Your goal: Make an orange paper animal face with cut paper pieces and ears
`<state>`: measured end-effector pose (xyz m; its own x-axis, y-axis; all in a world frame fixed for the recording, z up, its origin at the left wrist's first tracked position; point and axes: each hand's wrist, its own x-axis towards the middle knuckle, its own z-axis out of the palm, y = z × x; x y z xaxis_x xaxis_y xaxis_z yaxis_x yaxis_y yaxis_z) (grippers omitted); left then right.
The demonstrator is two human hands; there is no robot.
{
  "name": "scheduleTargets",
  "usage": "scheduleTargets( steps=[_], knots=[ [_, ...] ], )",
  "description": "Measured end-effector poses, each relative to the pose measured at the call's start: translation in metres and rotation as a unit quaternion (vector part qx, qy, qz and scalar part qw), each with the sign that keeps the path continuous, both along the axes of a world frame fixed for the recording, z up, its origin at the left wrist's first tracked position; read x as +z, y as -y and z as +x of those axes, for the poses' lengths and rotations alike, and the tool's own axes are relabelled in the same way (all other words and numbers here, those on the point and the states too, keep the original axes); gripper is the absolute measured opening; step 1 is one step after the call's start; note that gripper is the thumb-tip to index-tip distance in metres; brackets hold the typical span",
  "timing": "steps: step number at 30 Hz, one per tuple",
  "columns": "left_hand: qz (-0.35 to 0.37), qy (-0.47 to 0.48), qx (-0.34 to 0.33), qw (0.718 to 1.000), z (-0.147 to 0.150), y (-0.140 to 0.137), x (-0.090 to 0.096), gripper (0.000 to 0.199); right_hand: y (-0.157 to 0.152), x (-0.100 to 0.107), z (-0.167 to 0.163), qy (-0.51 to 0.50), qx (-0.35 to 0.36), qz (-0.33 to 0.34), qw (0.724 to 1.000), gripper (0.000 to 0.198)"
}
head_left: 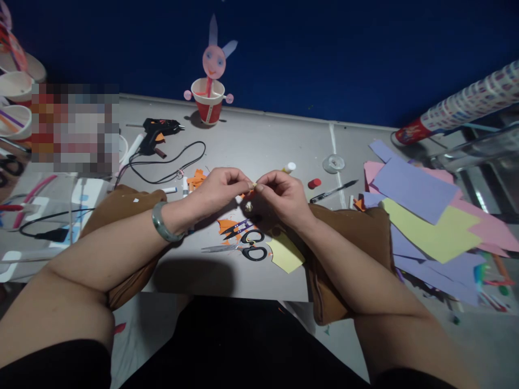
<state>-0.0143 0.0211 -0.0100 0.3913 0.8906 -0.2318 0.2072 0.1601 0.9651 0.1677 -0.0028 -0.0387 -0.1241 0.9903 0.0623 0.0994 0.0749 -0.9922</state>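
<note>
My left hand [221, 190] and my right hand [287, 199] meet above the middle of the table, thumbs and forefingers pinched together. Between the fingertips shows a tiny yellowish piece [254, 186], mostly covered, so its kind is unclear. Just below lie black-handled scissors [254, 249], a pair of dark thread snips [239, 229] and orange paper scraps [227, 227]. A cut piece of yellow paper [287, 254] rests beside the scissors, under my right wrist. More orange scraps [197, 178] are near my left hand.
Brown cushions [348, 232] support both forearms. A glue gun [156, 135] with a looping cord is at the back left, near a paper-cup rabbit figure [208, 102]. Coloured paper sheets [413, 183] and stacked cups [466, 111] occupy the right. A pen [334, 191] and tape roll [334, 163] lie nearby.
</note>
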Motion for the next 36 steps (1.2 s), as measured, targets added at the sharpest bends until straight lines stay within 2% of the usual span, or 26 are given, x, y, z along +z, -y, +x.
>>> scheduleTargets(
  steps=[9,18,27,31,36],
  knots=[
    [-0.011,0.017,0.007,1.0,0.0004,-0.0013,-0.0031,0.01,-0.0005,0.0063,0.001,-0.008,0.009,-0.034,0.999,0.017],
    [0.025,-0.016,-0.009,1.0,-0.0015,-0.001,-0.0021,0.012,-0.0011,0.0042,0.0015,0.011,0.014,-0.024,1.0,0.016],
    [-0.032,0.003,0.03,0.999,0.0015,-0.0007,0.0046,0.007,-0.0014,0.0007,0.0024,-0.02,-0.017,-0.018,0.999,0.015],
    [-0.026,-0.006,0.03,0.999,0.0012,-0.0006,0.0046,0.008,-0.0005,-0.0002,0.0026,-0.022,-0.004,-0.013,1.0,0.013],
    [-0.015,0.002,0.023,1.0,-0.0001,-0.0001,0.0009,0.01,-0.0001,-0.0006,0.0024,0.002,-0.007,0.001,1.0,0.019]
  ],
)
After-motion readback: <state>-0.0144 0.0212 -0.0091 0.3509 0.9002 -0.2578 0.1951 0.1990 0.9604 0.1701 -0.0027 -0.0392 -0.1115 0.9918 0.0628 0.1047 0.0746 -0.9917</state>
